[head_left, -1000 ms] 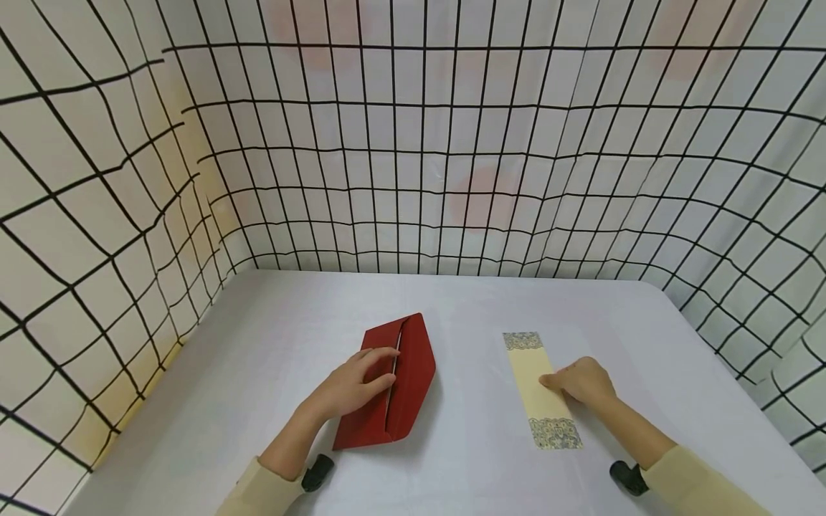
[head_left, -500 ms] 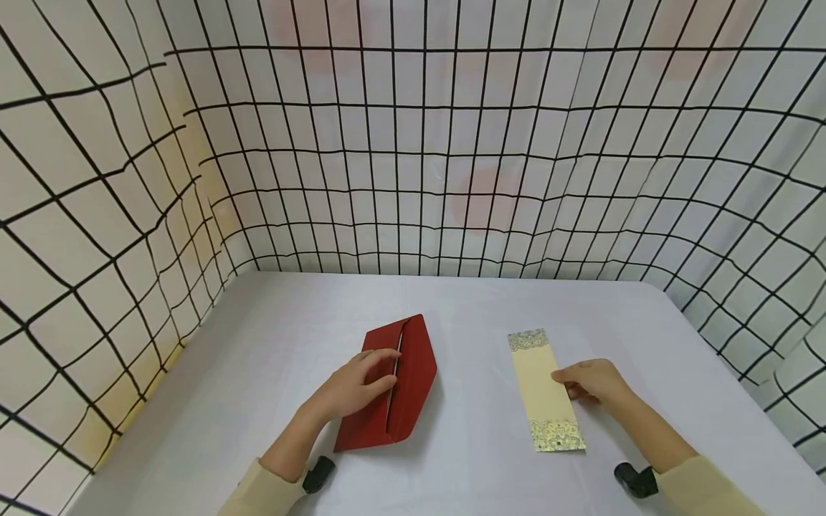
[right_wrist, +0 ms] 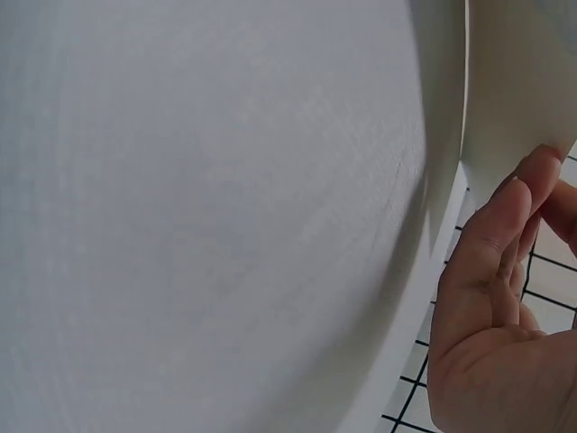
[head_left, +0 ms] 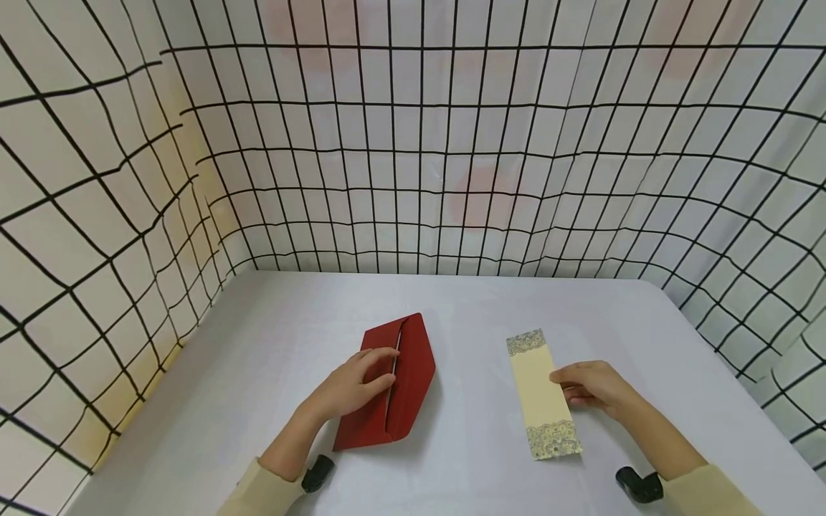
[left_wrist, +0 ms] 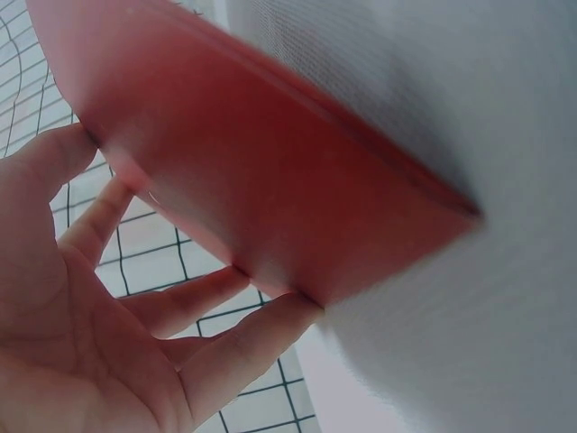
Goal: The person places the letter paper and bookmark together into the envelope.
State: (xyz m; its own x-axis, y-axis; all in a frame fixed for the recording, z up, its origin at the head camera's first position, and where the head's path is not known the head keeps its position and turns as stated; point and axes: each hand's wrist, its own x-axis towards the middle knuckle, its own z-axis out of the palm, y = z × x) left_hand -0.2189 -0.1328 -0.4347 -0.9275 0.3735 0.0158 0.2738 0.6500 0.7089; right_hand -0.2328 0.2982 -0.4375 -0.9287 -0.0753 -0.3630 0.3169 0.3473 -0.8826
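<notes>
On the table's left half, my left hand [head_left: 351, 385] holds a red envelope [head_left: 413, 394] tilted up off the cloth, its flap raised along the right side. A thin pale line shows along the envelope's slit. The left wrist view has the fingertips and thumb spread along one edge of the red envelope [left_wrist: 243, 162]. To the right, my right hand [head_left: 596, 385] pinches the long right edge of a cream paper strip [head_left: 542, 390] with lace-patterned ends. In the right wrist view, thumb and fingers of the right hand [right_wrist: 496, 280] meet at the edge of the strip [right_wrist: 514, 81].
A white cloth-covered table [head_left: 464, 473] lies under both hands. Black wire grid [head_left: 419, 153] over white sheeting stands around its back and sides. A black wrist camera [head_left: 317, 473] sits at the left wrist, another [head_left: 639, 484] at the right.
The right hand has gone from touching the flat strip to pinching its edge, and the strip has lifted and shifted slightly. The left hand and envelope stay put.
</notes>
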